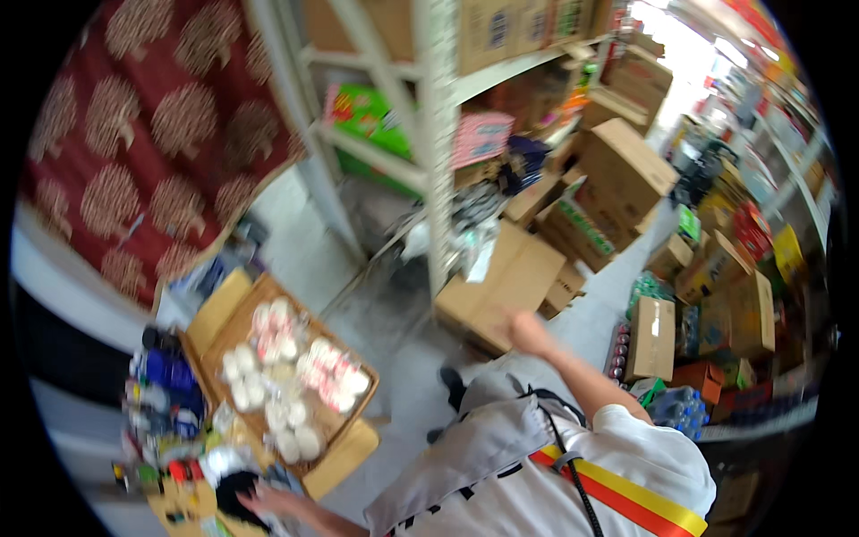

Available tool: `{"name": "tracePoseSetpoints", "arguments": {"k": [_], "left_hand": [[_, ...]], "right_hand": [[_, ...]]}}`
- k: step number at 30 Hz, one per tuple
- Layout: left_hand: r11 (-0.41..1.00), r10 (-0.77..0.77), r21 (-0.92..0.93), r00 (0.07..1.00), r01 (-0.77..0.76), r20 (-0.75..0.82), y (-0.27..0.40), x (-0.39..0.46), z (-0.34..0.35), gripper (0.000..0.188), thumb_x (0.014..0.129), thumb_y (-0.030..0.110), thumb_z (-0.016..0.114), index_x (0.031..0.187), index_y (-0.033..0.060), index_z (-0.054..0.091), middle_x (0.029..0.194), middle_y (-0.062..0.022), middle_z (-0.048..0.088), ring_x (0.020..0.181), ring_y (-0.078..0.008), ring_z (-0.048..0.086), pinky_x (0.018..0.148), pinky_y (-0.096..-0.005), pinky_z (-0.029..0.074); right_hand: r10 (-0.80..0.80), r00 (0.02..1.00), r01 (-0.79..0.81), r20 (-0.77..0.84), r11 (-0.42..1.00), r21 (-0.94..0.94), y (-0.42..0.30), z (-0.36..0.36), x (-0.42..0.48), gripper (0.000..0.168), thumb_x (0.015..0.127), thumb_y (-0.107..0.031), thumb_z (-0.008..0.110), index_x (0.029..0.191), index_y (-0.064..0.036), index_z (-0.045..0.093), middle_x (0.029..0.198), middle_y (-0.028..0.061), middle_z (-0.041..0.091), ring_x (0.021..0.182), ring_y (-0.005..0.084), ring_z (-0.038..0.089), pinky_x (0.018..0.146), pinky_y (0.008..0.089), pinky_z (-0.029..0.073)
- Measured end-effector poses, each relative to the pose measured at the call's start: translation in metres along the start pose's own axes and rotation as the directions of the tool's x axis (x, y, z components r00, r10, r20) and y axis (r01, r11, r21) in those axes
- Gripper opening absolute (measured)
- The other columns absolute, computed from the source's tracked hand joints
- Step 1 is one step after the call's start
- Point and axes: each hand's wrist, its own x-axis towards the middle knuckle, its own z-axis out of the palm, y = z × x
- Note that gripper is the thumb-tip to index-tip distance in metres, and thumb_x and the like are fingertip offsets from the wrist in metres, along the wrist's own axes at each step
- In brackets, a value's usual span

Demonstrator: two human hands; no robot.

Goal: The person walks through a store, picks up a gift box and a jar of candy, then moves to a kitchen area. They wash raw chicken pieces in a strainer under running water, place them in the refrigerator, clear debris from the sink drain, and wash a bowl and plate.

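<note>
My left hand (268, 502) is at the lower left, its fingers over a black item (236, 495) beside a white plastic bag (227, 463). Whether it grips the item cannot be made out. My right hand (527, 332) is blurred and reaches out above or against a closed cardboard box (510, 268) on the floor; contact is unclear. Between the hands, further left, lies an open cardboard carton (333, 429) with its flaps out. Inside are several clear-wrapped packs of white rolls (290, 419), some with pink-red printing (332, 372).
A white metal shelf rack (439, 154) holds boxes and a green package (369, 117). Stacked cartons (604, 194) line the aisle; more boxes (651, 339) and bottled water (676, 411) stand at right. Bottles (164, 382) crowd the left side below a patterned red curtain (154, 127).
</note>
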Motion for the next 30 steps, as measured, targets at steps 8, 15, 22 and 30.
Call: {"name": "tracePoseSetpoints", "arguments": {"k": [8, 15, 22, 30], "left_hand": [[0.973, 0.227, -0.071, 0.968, -0.22, 0.107, 0.118, -0.027, 0.048, 0.054, 0.087, 0.001, 0.049, 0.133, 0.0032, 0.023, 0.119, -0.0199, 0.045, 0.101, -0.0223, 0.052, 0.083, -0.0325, 0.045], [0.951, 0.298, 0.084, 0.955, -0.298, 0.016, 0.161, -0.046, 0.082, 0.052, 0.085, -0.005, 0.046, 0.131, 0.0002, 0.023, 0.128, -0.0159, 0.036, 0.096, -0.0229, 0.055, 0.077, -0.0324, 0.05], [0.985, 0.142, 0.061, 0.957, -0.162, 0.252, 0.172, -0.082, 0.185, 0.051, 0.084, -0.007, 0.044, 0.131, 0.0012, 0.027, 0.121, -0.0156, 0.04, 0.095, -0.0181, 0.055, 0.077, -0.0263, 0.046], [0.914, 0.404, -0.171, 0.856, -0.367, 0.322, 0.189, -0.068, 0.31, 0.051, 0.08, -0.012, 0.043, 0.128, 0.0013, 0.034, 0.121, -0.0126, 0.035, 0.095, -0.0207, 0.057, 0.069, -0.0243, 0.047]], "right_hand": [[0.312, 0.924, -0.129, -0.22, 0.796, 0.591, 0.004, 0.004, 0.176, 0.072, 0.081, -0.014, 0.063, 0.136, 0.003, 0.021, 0.14, 0.0204, 0.026, 0.131, 0.0268, 0.024, 0.103, 0.0349, 0.025], [0.312, 0.944, -0.152, -0.111, 0.705, 0.692, 0.002, 0.028, 0.255, 0.05, 0.074, -0.012, 0.071, 0.111, 0.003, 0.042, 0.108, 0.0128, 0.05, 0.098, 0.0197, 0.048, 0.087, 0.0306, 0.037], [0.332, 0.934, -0.186, -0.133, 0.767, 0.614, -0.001, 0.021, 0.26, 0.067, 0.071, -0.01, 0.073, 0.124, 0.006, 0.035, 0.107, 0.0141, 0.051, 0.097, 0.0199, 0.049, 0.089, 0.0311, 0.037], [0.305, 0.952, -0.21, -0.041, 0.742, 0.637, 0.002, 0.018, 0.266, 0.073, 0.07, -0.008, 0.073, 0.128, 0.007, 0.032, 0.117, 0.0148, 0.047, 0.104, 0.021, 0.046, 0.094, 0.0306, 0.033]]}}
